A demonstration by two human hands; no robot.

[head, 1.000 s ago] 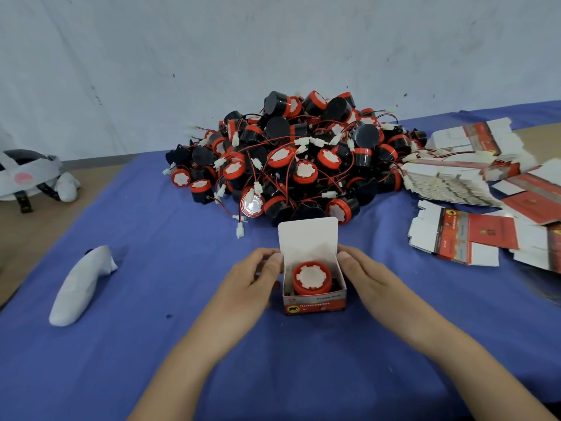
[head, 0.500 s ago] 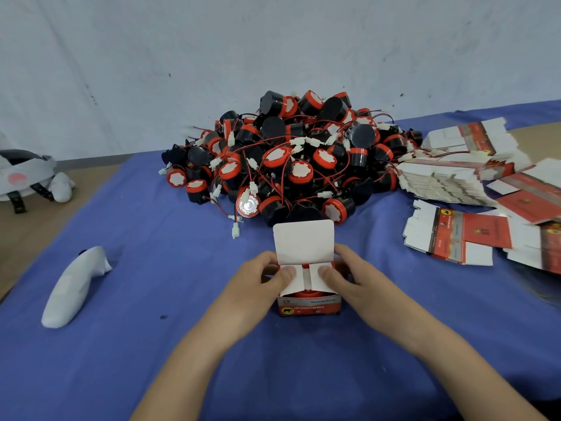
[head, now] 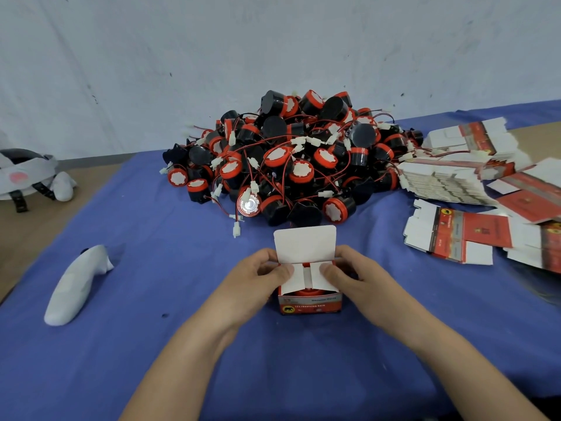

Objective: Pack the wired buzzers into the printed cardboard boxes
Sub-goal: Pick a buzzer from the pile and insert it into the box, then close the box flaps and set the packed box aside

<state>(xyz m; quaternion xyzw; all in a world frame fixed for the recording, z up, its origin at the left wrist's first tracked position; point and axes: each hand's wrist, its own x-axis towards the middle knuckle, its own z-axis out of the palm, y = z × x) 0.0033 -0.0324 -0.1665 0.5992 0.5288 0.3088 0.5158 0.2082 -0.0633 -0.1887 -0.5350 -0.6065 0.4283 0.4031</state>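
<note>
A small red printed cardboard box stands on the blue cloth in front of me, its white top lid upright. A red buzzer sits inside, mostly hidden under the two white side flaps. My left hand grips the box's left side and its thumb presses the left flap down. My right hand grips the right side, thumb on the right flap. Behind the box lies a big pile of black and red wired buzzers.
Flat unfolded printed boxes lie in stacks at the right, up to the table's edge. A white controller rests on the blue cloth at the left. A white headset lies on the brown surface at far left.
The box was open with the buzzer in full view. Both thumbs have folded the two side flaps inward over it. The lid still stands upright.
</note>
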